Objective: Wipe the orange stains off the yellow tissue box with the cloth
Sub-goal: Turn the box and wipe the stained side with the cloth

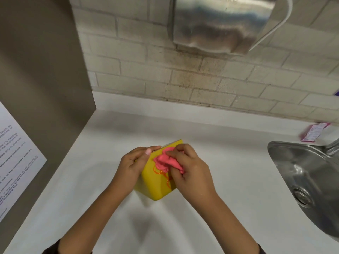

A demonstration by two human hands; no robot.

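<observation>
A: Head view, left edge first? 
B: Printed notice (pixel 16 158) was cut off, text too blurred to read. Left hand (pixel 133 166) gripped the yellow tissue box (pixel 152 186) on the white counter (pixel 229 162), covering its left side.
A: Cloth?
B: Pink cloth (pixel 166 161) was bunched, pinched in the right hand (pixel 190 171), pressed on the box top. Orange stains (pixel 162 174) partly hidden under it. Sink (pixel 300 173) was cropped at right.
</observation>
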